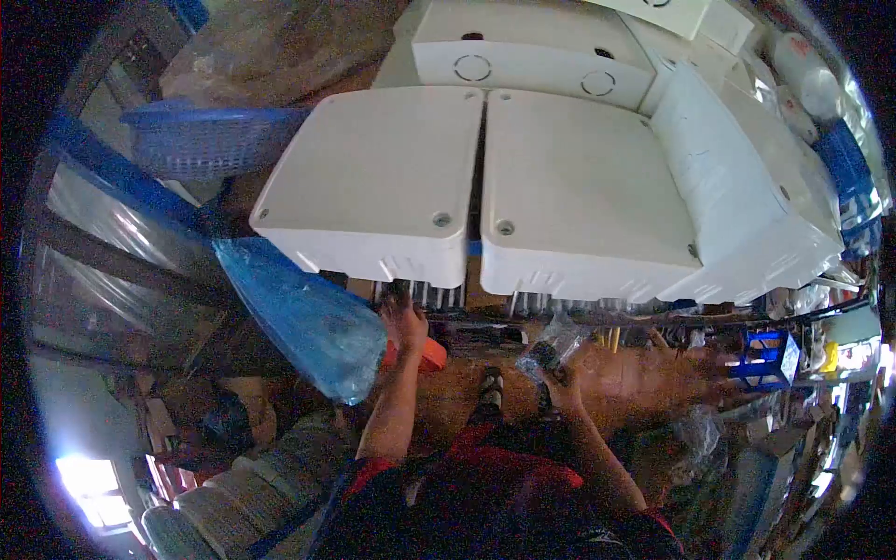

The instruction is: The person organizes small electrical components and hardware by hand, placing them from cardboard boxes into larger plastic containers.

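My right hand [563, 386] is closed on a clear plastic bag [553, 347] with something dark inside. My left hand [405, 325] reaches up to the front edge of the left white box [373, 168]. Its fingers are bent together around a small dark piece that I cannot make out, by a row of dark and shiny small parts [443, 297] under the box. A blue plastic bag [308, 317] hangs just left of that hand, and an orange-red object [427, 356] shows behind the wrist. The right white box [588, 187] lies beside the left one.
More white boxes [532, 56] are stacked behind, and one leans at the right [737, 187]. A blue basket [215, 140] stands at the left. On the floor are a blue stool [761, 359] at the right and grey rolls [252, 495] at the lower left.
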The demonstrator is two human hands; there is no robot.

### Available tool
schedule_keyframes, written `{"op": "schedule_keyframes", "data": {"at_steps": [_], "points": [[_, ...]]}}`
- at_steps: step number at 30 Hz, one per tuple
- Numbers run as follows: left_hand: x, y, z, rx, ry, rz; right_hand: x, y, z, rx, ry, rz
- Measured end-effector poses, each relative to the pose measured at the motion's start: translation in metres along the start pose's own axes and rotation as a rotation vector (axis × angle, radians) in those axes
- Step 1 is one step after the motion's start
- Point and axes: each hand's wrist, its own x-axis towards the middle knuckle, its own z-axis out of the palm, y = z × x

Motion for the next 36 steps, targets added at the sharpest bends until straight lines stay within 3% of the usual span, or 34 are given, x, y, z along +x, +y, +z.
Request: {"op": "schedule_keyframes", "data": {"at_steps": [1, 4, 8, 9, 15, 18, 20, 23, 25, 29, 32, 34, 36], "points": [[-0.002, 0.042, -0.063, 0.116, -0.016, 0.013, 0.003, 0.004, 0.004, -0.126, 0.011, -0.013], [-0.002, 0.057, -0.092, 0.137, 0.090, 0.067, -0.005, -0.037, 0.011, 0.030, -0.011, -0.023], [0.016, 0.004, -0.001, -0.132, 0.153, 0.046, -0.015, -0.060, 0.027, 0.235, -0.010, -0.075], [0.013, 0.050, -0.070, -0.037, -0.009, -0.040, -0.016, -0.064, 0.027, 0.219, -0.024, -0.068], [0.019, 0.033, -0.037, -0.227, 0.250, -0.045, -0.014, -0.059, 0.027, 0.092, -0.108, -0.046], [0.030, 0.027, -0.048, 0.079, 0.306, 0.036, -0.013, -0.050, 0.022, 0.061, -0.149, -0.030], [0.043, 0.027, -0.058, 0.069, 0.203, -0.018, -0.006, -0.034, 0.026, 0.085, -0.176, -0.057], [0.055, 0.030, -0.063, 0.097, 0.150, -0.117, -0.007, -0.016, 0.030, -0.035, -0.106, 0.101], [0.060, 0.033, -0.064, 0.128, 0.140, -0.177, -0.017, -0.043, 0.026, -0.059, -0.093, 0.070], [0.070, 0.038, -0.066, 0.106, 0.231, -0.211, -0.010, -0.031, 0.023, -0.005, -0.187, -0.062], [0.076, 0.039, -0.070, 0.054, 0.345, -0.200, -0.016, -0.055, 0.017, -0.240, -0.200, 0.129], [0.077, 0.044, -0.073, 0.014, 0.426, -0.188, -0.009, -0.003, 0.030, -0.380, -0.117, 0.118], [0.077, 0.051, -0.076, -0.024, 0.510, -0.168, -0.009, 0.001, 0.028, -0.338, -0.124, 0.114]]}}
